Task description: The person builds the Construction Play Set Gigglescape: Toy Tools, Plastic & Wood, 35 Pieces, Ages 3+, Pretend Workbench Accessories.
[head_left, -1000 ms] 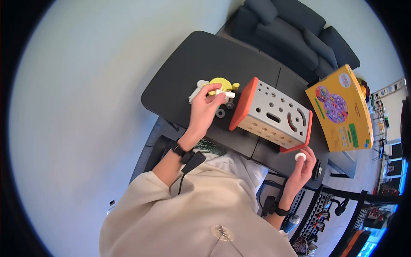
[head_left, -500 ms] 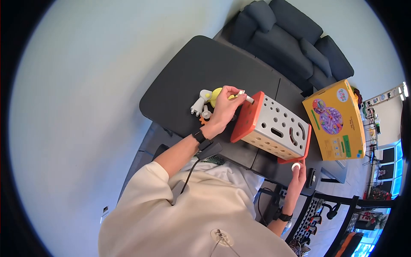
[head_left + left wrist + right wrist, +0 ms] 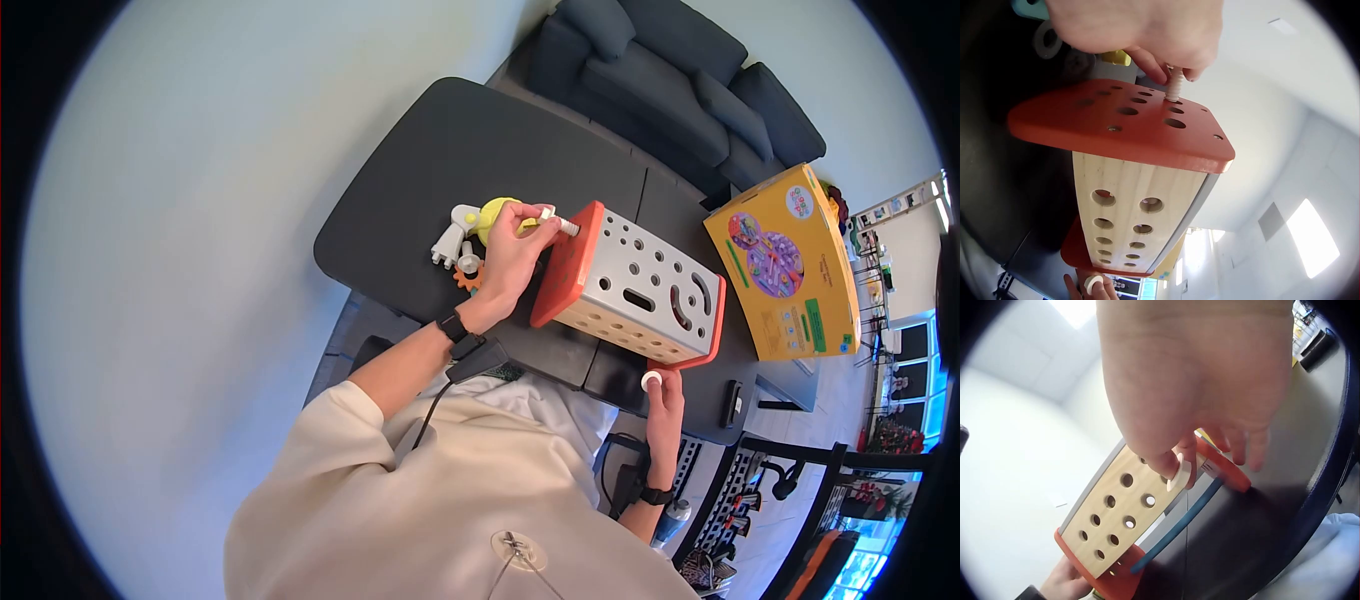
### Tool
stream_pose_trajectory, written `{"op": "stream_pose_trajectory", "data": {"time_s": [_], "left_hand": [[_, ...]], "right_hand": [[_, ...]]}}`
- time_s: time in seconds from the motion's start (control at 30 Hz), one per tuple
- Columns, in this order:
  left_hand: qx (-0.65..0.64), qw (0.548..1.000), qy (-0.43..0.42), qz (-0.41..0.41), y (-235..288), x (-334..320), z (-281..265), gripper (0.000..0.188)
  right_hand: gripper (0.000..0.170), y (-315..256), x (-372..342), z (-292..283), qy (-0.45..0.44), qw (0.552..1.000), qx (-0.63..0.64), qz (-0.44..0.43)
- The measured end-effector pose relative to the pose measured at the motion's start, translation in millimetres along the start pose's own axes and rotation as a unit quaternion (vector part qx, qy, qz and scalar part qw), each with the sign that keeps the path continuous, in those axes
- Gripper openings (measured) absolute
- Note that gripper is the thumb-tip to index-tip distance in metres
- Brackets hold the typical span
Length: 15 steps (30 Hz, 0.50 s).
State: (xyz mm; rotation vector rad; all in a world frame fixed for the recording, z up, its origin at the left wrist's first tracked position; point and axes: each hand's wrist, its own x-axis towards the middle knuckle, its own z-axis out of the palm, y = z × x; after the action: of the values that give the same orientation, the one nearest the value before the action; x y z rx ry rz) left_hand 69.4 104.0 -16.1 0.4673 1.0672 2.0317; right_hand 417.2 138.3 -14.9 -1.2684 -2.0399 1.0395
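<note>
My left hand pinches a white threaded screw, whose tip meets a hole in the red end panel of the box with a grey top. In the left wrist view the screw stands at a hole near the panel's far edge. My right hand holds a white ring-shaped piece between thumb and finger, by the box's other red end. The right wrist view shows that piece beside the wooden side with round holes.
Left of the box lie a yellow piece, a light grey piece and an orange gear. A yellow carton stands at the right. A black object lies near the table's right edge. A dark sofa is beyond.
My left hand has moved right from above the yellow piece, bringing the screw to the red panel. My right hand, with the white piece, has shifted left along the box's near corner.
</note>
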Motion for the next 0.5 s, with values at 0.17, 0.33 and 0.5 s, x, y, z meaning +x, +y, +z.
{"op": "stream_pose_trajectory", "data": {"time_s": [0.17,0.33,0.5], "left_hand": [[0.023,1.0,0.002,-0.006,4,0,2,0.022],[0.02,1.0,-0.009,0.011,-5,4,-6,0.019],[0.09,0.995,-0.043,0.025,-3,6,-9,0.016]], "right_hand": [[0.017,-2,-5,6,-0.004,1.0,0.022,0.013],[0.02,7,-3,8,-0.022,1.0,-0.002,0.018],[0.02,17,-1,12,-0.02,0.999,-0.01,0.031]]}}
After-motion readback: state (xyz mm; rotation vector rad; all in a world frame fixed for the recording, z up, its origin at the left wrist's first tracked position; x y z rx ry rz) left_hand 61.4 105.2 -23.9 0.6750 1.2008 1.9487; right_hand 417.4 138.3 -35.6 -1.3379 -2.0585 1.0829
